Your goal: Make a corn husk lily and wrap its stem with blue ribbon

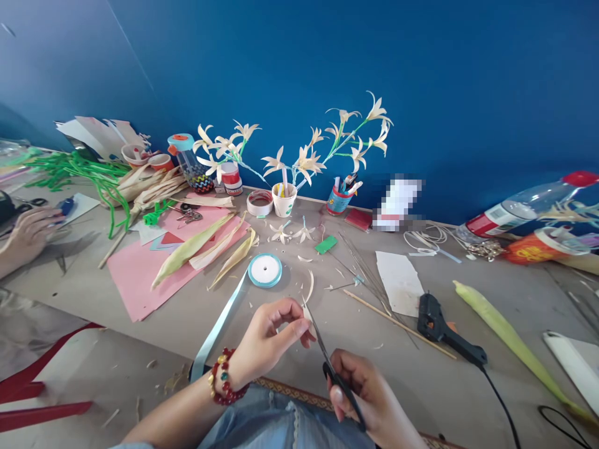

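Observation:
Near the table's front edge, my left hand (276,337) is closed in a pinch on a small pale piece of husk (307,310), mostly hidden by the fingers. My right hand (362,386) grips black-handled scissors (322,346), whose blades point up and away beside my left fingertips. The blades look nearly together, and the tip is by the pale piece. Beyond my hands, a curved husk strip (311,284) and small scraps lie on the table. A spool of light blue ribbon (264,270) lies just past my left hand, its ribbon running toward me.
Pale husk flowers (309,162) stand in a paper cup (284,202) at the back. Pink paper (135,274) with corn husks (187,252) lies left. At right are a black glue gun (444,330), its cord, thin wires and a green husk (505,340). Another person's hand (32,234) is far left.

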`<action>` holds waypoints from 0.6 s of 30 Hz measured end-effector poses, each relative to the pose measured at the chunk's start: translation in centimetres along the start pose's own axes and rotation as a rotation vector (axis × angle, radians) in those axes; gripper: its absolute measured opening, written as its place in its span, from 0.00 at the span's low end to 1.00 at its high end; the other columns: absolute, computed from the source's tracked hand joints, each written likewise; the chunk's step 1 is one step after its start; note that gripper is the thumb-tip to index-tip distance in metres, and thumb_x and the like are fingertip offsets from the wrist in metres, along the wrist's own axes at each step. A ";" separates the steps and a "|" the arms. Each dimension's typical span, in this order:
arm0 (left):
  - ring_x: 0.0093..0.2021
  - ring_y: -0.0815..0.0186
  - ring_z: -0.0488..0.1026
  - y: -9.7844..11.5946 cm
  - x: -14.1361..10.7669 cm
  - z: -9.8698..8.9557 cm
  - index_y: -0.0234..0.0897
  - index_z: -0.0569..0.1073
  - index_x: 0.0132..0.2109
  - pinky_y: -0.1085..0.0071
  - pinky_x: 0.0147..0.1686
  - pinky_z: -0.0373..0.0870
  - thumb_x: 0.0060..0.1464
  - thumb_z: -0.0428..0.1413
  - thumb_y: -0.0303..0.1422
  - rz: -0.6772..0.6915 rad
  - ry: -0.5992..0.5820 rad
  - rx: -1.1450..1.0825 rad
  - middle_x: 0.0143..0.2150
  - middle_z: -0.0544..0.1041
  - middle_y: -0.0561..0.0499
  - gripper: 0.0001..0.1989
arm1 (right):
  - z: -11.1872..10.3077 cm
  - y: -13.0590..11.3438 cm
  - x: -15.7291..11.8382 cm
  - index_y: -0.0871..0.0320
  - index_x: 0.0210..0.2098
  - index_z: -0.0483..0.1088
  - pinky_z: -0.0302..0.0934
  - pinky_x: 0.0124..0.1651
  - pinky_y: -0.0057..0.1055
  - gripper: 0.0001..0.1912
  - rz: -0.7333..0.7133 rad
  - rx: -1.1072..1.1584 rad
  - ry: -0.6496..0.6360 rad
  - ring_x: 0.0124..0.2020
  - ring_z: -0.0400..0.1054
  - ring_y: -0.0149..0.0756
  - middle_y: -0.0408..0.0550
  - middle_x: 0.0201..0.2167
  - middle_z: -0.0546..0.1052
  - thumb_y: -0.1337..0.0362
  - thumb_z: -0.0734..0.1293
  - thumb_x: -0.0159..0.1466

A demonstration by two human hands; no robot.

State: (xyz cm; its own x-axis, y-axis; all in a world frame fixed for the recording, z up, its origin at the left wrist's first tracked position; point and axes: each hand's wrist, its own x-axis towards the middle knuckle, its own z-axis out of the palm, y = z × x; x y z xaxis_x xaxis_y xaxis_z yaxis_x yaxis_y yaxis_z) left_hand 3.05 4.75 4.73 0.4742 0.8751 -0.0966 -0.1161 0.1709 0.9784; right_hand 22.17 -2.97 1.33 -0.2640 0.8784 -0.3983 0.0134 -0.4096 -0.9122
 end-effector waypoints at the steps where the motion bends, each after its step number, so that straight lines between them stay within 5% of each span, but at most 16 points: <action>1: 0.29 0.67 0.73 0.0 0.0 0.0 0.33 0.70 0.31 0.71 0.35 0.68 0.61 0.56 0.39 -0.002 -0.002 -0.007 0.29 0.77 0.47 0.14 | 0.0 -0.1 0.0 0.54 0.22 0.58 0.48 0.21 0.25 0.33 0.003 0.000 0.000 0.15 0.54 0.26 0.37 0.13 0.66 0.31 0.69 0.46; 18: 0.30 0.67 0.73 0.3 0.1 -0.3 0.33 0.72 0.31 0.71 0.35 0.69 0.60 0.56 0.40 -0.024 -0.054 -0.009 0.30 0.77 0.47 0.15 | -0.5 0.4 0.0 0.54 0.23 0.56 0.46 0.20 0.24 0.30 -0.018 -0.034 -0.041 0.14 0.52 0.24 0.34 0.14 0.63 0.34 0.68 0.52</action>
State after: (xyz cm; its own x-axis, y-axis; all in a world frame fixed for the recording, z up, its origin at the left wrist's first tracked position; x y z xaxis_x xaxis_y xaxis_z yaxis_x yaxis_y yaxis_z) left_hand 2.81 5.06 4.95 0.5232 0.8451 -0.1099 -0.1114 0.1957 0.9743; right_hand 22.61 -3.00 0.92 -0.3041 0.8745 -0.3778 0.0410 -0.3842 -0.9223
